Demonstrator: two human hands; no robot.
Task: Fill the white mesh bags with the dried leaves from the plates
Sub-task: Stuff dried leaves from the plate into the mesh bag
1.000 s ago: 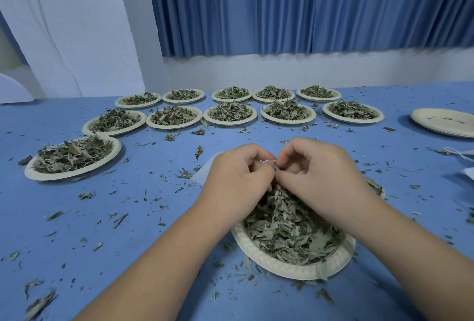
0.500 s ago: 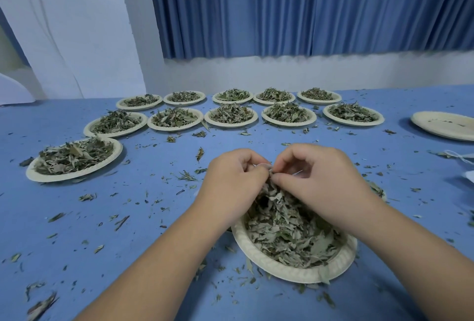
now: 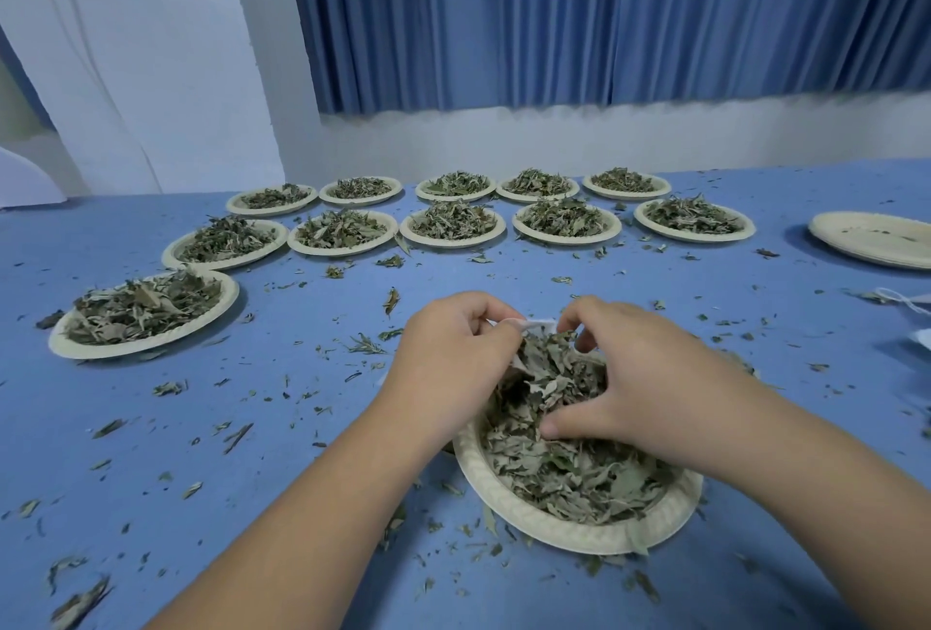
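at lower centre our left hand (image 3: 453,357) and right hand (image 3: 650,387) pinch the rim of the white mesh bag (image 3: 535,324), fingers curled, above the paper plate (image 3: 569,532) of dried leaves (image 3: 569,468).

One head-worn view looks forward and down, close over the hands, across the table (image 3: 151,428).
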